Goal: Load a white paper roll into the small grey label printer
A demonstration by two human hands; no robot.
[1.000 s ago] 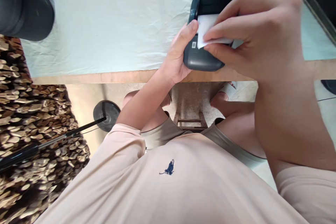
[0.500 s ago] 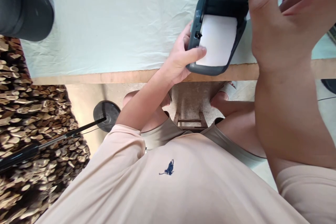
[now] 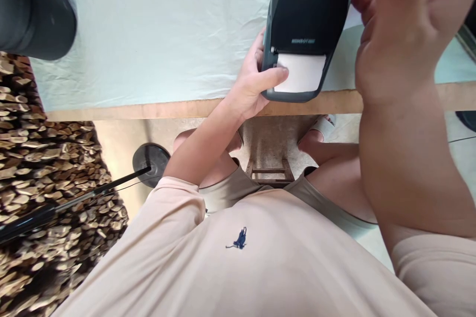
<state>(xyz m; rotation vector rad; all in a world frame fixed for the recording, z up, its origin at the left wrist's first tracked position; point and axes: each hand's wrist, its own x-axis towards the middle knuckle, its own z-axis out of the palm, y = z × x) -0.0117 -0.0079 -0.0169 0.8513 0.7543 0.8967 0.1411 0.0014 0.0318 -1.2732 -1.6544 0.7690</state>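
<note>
My left hand (image 3: 253, 79) grips the near left side of a dark label printer (image 3: 267, 75). Its thumb lies on the white label paper (image 3: 303, 72) in front of the printer's cover. The black cover (image 3: 308, 15) is folded down over the printer's upper part, with light lettering near its lower edge; whether it is latched I cannot tell. At the cover's upper right corner is my right hand (image 3: 401, 25), fingers bent and apart, one fingertip at the corner. Some of its fingers run out of view at the top.
A pale cloth-like sheet (image 3: 148, 34) covers the table, whose wooden edge (image 3: 148, 111) faces me. A dark grey cylindrical object (image 3: 37, 10) stands at the upper left. Below are stacked firewood (image 3: 22, 158), a round black stand base (image 3: 150, 163) and a wooden stool (image 3: 269, 173).
The printer's cover has swung down from raised to folded over the body, hiding part of the paper. My right hand has shifted slightly with it; my left hand keeps its grip.
</note>
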